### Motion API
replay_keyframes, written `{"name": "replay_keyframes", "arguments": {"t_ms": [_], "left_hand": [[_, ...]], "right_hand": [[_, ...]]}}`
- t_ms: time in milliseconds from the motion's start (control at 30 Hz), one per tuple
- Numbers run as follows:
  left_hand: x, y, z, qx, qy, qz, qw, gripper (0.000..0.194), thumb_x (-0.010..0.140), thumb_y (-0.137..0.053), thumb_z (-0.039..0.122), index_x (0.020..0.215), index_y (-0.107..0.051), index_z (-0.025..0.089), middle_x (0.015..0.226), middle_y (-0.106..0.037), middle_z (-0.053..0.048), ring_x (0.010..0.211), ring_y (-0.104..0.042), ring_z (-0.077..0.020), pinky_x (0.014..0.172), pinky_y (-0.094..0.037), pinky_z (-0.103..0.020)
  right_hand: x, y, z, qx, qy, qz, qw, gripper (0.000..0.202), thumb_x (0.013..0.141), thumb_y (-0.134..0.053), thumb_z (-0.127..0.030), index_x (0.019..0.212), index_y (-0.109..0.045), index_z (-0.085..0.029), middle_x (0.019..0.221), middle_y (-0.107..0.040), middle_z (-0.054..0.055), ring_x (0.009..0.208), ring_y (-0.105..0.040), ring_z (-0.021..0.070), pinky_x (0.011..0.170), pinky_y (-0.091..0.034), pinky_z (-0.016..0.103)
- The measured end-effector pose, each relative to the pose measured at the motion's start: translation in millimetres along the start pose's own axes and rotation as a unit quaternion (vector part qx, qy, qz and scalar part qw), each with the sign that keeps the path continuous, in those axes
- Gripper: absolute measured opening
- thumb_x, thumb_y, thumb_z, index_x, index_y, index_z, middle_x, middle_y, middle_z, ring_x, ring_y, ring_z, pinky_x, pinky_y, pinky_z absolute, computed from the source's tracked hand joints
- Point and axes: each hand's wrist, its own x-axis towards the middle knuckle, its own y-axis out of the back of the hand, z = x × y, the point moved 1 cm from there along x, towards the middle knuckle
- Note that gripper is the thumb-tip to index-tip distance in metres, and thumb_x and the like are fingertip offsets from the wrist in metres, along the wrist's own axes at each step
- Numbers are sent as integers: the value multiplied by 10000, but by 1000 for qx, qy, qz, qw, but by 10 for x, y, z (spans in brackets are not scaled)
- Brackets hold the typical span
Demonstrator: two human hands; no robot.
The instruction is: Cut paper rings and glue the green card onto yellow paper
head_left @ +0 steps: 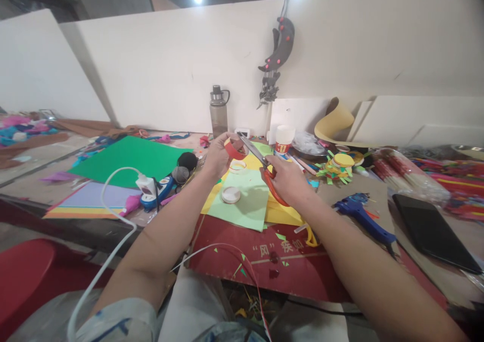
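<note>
Head view: left hand [218, 154] gripping red paper ring [234, 149], right hand [288, 180] clasped around orange-handled scissors [264, 168], blades apart at the ring.

Your single head camera – looks forward and down from above your lap, close over both forearms, facing cluttered table [363, 201] and white wall [170, 65] behind – no second view to overlap.
</note>
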Motion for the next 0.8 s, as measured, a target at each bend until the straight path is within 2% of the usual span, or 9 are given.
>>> {"name": "replay_keyframes", "arguments": {"t_ms": [167,300,500,700,800], "left_hand": [[-7,-10,54,10,-32,37,999,329,724,-907,299,807,-614,175,686,-668,22,605,-655,-107,586,-519,-219],[14,25,45,18,-49,15,999,380,701,-926,365,754,-607,166,646,-652,29,588,-647,-98,579,-519,-212],[11,23,15,22,-31,-11,999,488,603,-968,458,783,-629,157,643,-661,34,560,-628,-86,536,-495,-199],[13,9,20,32,-23,-13,999,438,655,-952,422,765,-618,160,658,-672,34,562,-633,-79,571,-517,-202],[21,28,19,26,-31,-24,999,460,626,-962,438,743,-619,155,639,-655,32,574,-629,-80,557,-508,-191]], "right_hand": [[-1,-27,14,20,-1,11,1000,356,1001,-497,-309,1291,-660,-181,1107,-774,142,1006,-711,303,818,-480,347],[-5,-36,8,18,6,12,1000,364,1004,-495,-326,1298,-649,-178,1123,-766,141,1032,-700,296,838,-483,343],[-9,-19,-8,3,-5,-1,1000,399,1017,-479,-336,1355,-617,-176,1174,-743,156,1057,-684,300,854,-476,352],[1,2,-12,-13,-5,-15,1000,398,1019,-473,-307,1357,-617,-156,1166,-748,164,1058,-686,307,843,-467,352],[2,-1,-8,-14,-5,-15,1000,398,1016,-478,-308,1357,-621,-160,1156,-755,161,1048,-689,306,826,-462,347]]}}
